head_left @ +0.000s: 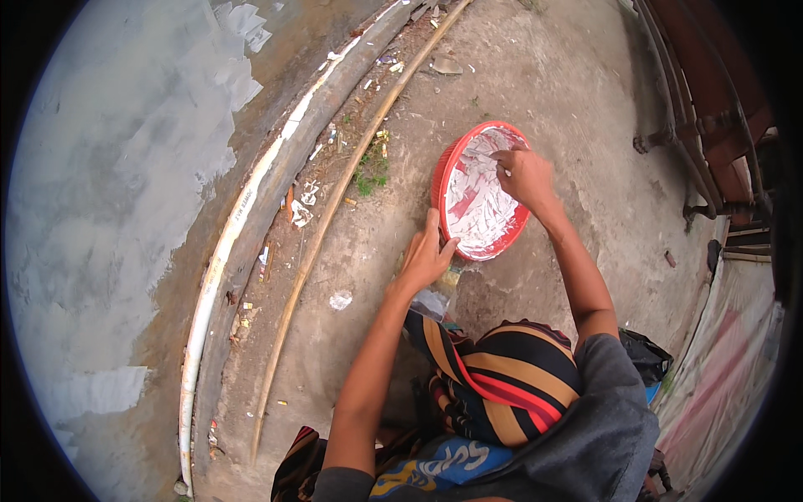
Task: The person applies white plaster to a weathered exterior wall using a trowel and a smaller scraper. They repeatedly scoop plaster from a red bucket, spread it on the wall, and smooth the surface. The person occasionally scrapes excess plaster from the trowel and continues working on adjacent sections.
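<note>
A round red plastic basin (441, 177) with ribbed sides is tilted so that its inside faces me. White paste (478, 219) is smeared thickly over its bottom and walls, with red showing through in streaks. My left hand (425, 258) grips the basin's near left rim, thumb over the edge. Over the upper right part of the basin, my right hand (527, 177) is closed, its fingers bent toward the paste. Whatever it may hold is hidden or too small to make out.
Left of me, a long white pipe (219, 259) and a bamboo pole (322, 230) lie along the ground beside a wall (109, 209) patched with pale coating. Litter is scattered between them. Dark wooden furniture (711, 109) stands far right, a black bag (644, 356) nearer.
</note>
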`<state>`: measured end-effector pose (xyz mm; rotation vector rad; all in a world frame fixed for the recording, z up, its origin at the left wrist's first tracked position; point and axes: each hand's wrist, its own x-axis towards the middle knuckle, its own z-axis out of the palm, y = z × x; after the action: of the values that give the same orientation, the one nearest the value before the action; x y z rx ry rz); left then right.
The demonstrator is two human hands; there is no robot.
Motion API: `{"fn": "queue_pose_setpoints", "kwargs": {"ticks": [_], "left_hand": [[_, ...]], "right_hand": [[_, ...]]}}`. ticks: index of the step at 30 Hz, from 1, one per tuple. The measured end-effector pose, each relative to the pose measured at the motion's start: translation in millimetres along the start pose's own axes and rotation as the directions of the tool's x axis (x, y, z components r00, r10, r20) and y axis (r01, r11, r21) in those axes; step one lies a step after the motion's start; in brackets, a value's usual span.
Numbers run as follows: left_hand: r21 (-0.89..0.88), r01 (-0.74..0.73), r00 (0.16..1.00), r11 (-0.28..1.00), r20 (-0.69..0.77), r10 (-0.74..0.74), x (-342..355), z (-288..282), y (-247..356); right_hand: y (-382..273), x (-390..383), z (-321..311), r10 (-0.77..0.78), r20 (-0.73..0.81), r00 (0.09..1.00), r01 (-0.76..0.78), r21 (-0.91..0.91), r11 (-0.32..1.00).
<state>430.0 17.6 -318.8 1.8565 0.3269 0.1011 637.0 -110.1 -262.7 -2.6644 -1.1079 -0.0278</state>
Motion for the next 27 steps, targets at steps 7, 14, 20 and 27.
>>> {"fn": "queue_pose_setpoints", "kwargs": {"ticks": [7,14,20,27], "left_hand": [[-0.028,0.033,0.999,0.999,-0.015,-0.033,0,-1,0],[-0.018,0.022,1.0,1.0,0.016,-0.022,0,1,5],[-0.022,-0.014,0.999,1.0,-0.046,0.013,1,7,-6],[0.04,0.041,0.999,0.998,-0.001,-0.041,-1,-1,4]], "right_hand": [[-2,-15,7,-0.095,0.11,0.989,0.097,-0.008,0.995],[30,-19,11,0.169,0.068,0.983,-0.162,-0.097,0.982],[3,-28,22,0.102,0.263,0.959,-0.097,-0.032,0.995],[12,-23,-4,0.236,0.2,0.951,-0.248,0.037,0.968]]}}
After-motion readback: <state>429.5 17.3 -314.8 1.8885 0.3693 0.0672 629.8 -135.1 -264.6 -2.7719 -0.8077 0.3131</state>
